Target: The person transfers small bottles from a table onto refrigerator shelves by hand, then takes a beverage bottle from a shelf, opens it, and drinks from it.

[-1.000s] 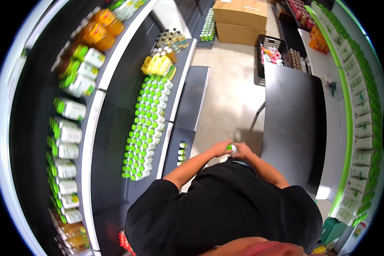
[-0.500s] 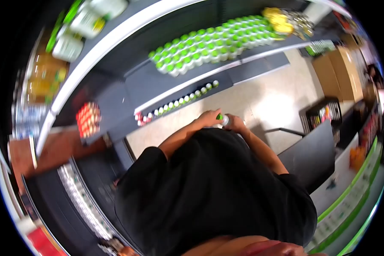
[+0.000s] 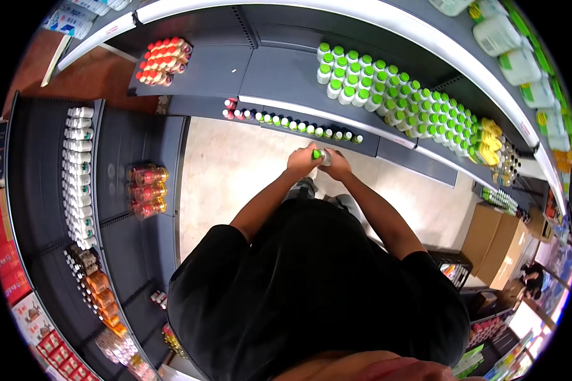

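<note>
A small white bottle with a green cap (image 3: 317, 154) is held in front of my body, above the pale floor. My left hand (image 3: 303, 160) is closed round its capped end. At its other end my right hand (image 3: 335, 164) has its fingers wrapped on the bottle. Beyond both hands, a row of small bottles (image 3: 301, 126) stands on the low shelf. Above that, many green-capped white bottles (image 3: 388, 95) fill part of the middle shelf.
Red-capped bottles (image 3: 164, 60) stand at the upper left. A shelf unit on the left holds white bottles (image 3: 79, 178) and packs of jars (image 3: 148, 190). Cardboard boxes (image 3: 492, 244) and a black crate (image 3: 452, 268) are at the right. A person (image 3: 532, 279) is far off at the right.
My view has turned left, from the aisle with the dark table to the shelves with the row of small bottles. Both hands still hold the bottle.
</note>
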`<state>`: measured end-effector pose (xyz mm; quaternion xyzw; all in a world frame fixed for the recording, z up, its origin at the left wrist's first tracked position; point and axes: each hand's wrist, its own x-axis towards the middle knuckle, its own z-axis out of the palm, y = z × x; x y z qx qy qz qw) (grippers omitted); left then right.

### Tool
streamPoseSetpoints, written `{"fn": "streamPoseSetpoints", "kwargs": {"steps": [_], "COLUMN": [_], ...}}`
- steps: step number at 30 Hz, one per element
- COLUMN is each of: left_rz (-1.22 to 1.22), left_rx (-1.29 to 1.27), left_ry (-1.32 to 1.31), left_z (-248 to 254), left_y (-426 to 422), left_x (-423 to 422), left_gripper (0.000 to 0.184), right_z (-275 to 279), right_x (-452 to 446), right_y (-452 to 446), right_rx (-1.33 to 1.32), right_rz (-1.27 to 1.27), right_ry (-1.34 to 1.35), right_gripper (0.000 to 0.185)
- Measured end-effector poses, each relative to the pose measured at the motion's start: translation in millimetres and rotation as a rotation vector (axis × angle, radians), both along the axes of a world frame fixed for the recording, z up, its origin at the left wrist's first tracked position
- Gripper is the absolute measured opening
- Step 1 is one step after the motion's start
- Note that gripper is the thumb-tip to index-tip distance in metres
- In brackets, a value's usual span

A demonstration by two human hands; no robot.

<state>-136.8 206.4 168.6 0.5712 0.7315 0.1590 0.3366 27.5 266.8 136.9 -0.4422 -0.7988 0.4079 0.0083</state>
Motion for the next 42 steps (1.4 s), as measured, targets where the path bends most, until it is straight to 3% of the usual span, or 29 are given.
{"fn": "streamPoseSetpoints", "kwargs": {"steps": [2,3,7,10,11,14,15,16,20,21,23,24,25,26,28,30,31,32,33,35,38,40,42], "left_rz": [0.07,0.083,0.165,0.193,0.179,0.177,0.161,0.129,0.118,0.141,0.163,0.179,0.177,0.171,0.131,0.181,0.181,0.161,0.119,0.093,0.206,0.305,0.532], "left_rx": [0.029,-0.016,-0.012,-0.055,-0.028,0.056,0.0,-0.011,-0.023,-0.03,-0.018,-0.034,-0.031,-0.025,0.009,-0.011,0.027,0.048,0.149,0.203,0.134,0.293,0.309], "left_ry": [0.034,0.051,0.092,0.142,0.167,0.258,0.305,0.31,0.361,0.417,0.426,0.431,0.441,0.448,0.411,0.447,0.458,0.433,0.388,0.334,0.288,0.132,0.241], "left_z": [-5,1,4,4,5,-9,0,-1,-15,-28,-32,-31,-36,-42,-44,-47,-44,-39,-55,-62,-52,-96,-100], "left_y": [14,25,67,101,111,136,145,155,188,200,213,224,232,242,255,269,270,272,276,277,261,257,234], "left_x": [-6,-8,-14,-21,-24,-31,-32,-36,-45,-44,-44,-42,-41,-40,-43,-42,-41,-40,-47,-47,-28,-34,-20], "left_gripper": [0.041,0.041,0.041,0.042,0.044,0.047,0.045,0.043,0.043,0.045,0.048,0.048,0.048,0.048,0.048,0.055,0.059,0.059,0.058,0.056,0.059,0.066,0.072], "right_z": [6,-32,-18,-14,-9,-45,-71,-8,-6,-23,-24,-43,-72,-68,-68,-87,-135,-157,-81,-97,-71,-82,-81], "right_x": [-16,-19,-41,-48,-51,-66,-73,-74,-61,-44,3,36,71,110,190,277,331,375,375,413,404,387,361], "right_y": [15,22,57,88,98,131,140,139,140,139,113,103,76,49,-13,-94,-147,-196,-217,-294,-348,-370,-365], "right_rx": [-0.029,0.059,-0.002,-0.327,-0.245,-0.492,-0.478,-0.58,-0.374,-0.292,-0.264,0.131,-0.089,-0.296,-0.45,-0.466,-0.225,-0.179,-0.397,-0.395,-0.539,-0.564,-0.721], "right_rz": [-0.068,-0.121,-0.245,-0.35,-0.325,-0.297,-0.356,-0.429,-0.524,-0.427,-0.432,-0.151,-0.452,-0.547,-0.791,-1.026,-0.926,-0.879,-1.21,-1.465,-1.8,-1.897,-1.857], "right_ry": [0.03,0.133,0.164,0.31,0.307,0.347,0.552,0.41,0.555,0.463,0.5,0.191,0.388,0.363,0.038,-0.094,-0.278,-0.365,-0.43,-0.561,-0.385,-0.221,0.014], "right_gripper": [0.069,0.062,0.057,0.061,0.063,0.043,0.033,0.031,0.036,0.041,0.035,0.03,0.027,0.029,0.032,0.033,0.03,0.03,0.028,0.03,0.028,0.028,0.03]}}
